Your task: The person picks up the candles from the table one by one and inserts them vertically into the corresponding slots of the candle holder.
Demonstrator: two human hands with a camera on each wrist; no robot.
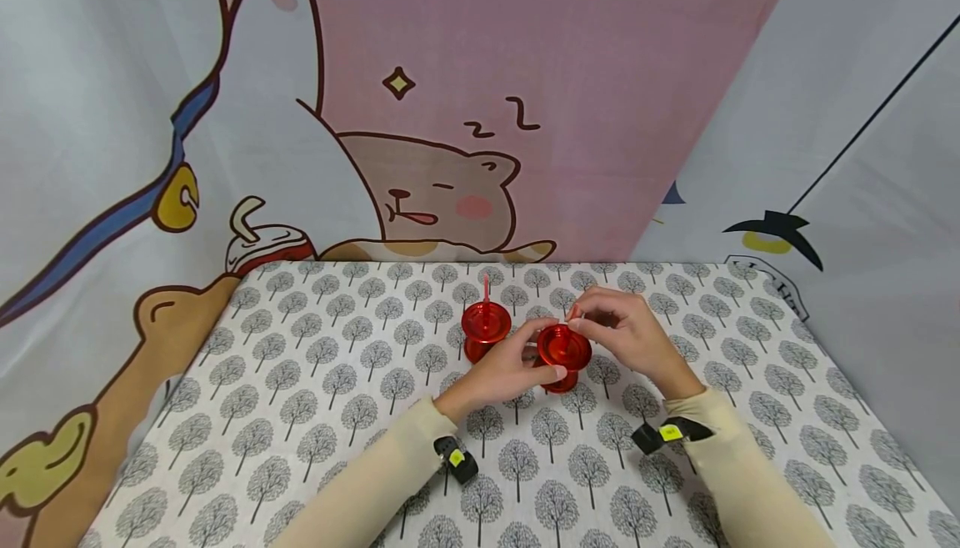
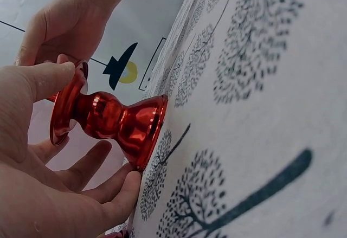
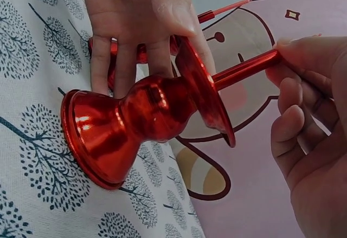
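Observation:
A shiny red candlestick (image 1: 564, 353) stands on the patterned cloth, with a wide dish on a waisted foot. My left hand (image 1: 506, 371) grips its dish, thumb over the near rim and fingers round the far side. My right hand (image 1: 628, 329) pinches the upper end of a slim red candle-like stick (image 3: 246, 71) between thumb and fingertips. In the right wrist view this stick rises from the middle of the dish. The fingers hide its top. In the left wrist view the foot (image 2: 143, 132) sits against the cloth.
A second red candlestick (image 1: 486, 329) stands just left of the held one, bearing an upright stick (image 1: 486, 289) with a paler tip. The tree-print cloth (image 1: 300, 448) covers the table. A cartoon curtain (image 1: 600, 98) hangs behind the table's back edge.

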